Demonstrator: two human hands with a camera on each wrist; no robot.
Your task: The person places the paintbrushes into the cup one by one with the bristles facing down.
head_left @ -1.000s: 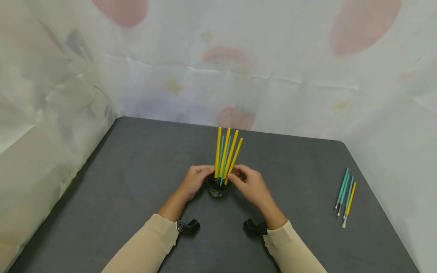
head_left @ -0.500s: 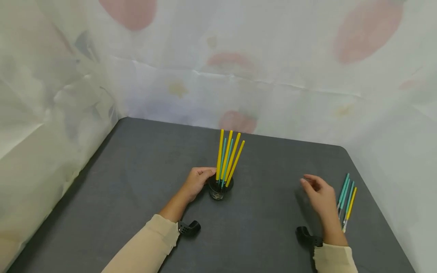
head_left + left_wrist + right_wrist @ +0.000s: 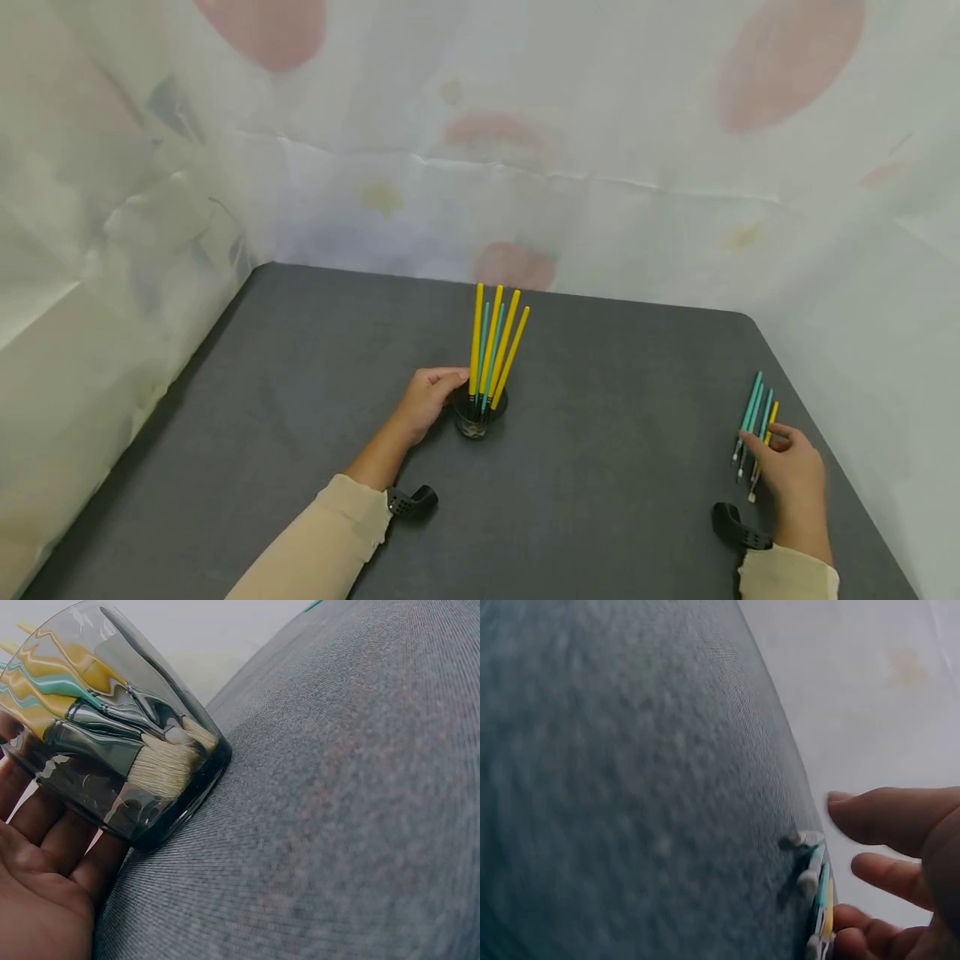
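Note:
A small glass cup (image 3: 473, 420) stands mid-table with several yellow and teal paintbrushes (image 3: 492, 346) in it, handles up. My left hand (image 3: 429, 401) curls round the cup's left side. In the left wrist view the cup (image 3: 127, 750) shows the bristles through the glass, with my palm (image 3: 37, 900) against it. My right hand (image 3: 789, 473) is at the table's right edge, fingers loosely spread over the lower ends of several loose brushes (image 3: 753, 408) lying there. In the right wrist view the brush tips (image 3: 814, 889) lie just under my fingers (image 3: 889, 817); no grip shows.
The dark grey table (image 3: 600, 467) is walled by a white patterned sheet (image 3: 525, 167) at the back and on both sides. Its right edge runs close beside the loose brushes.
My right hand left the cup, swept right across the table and came down on the loose brushes. The left hand stayed on the cup.

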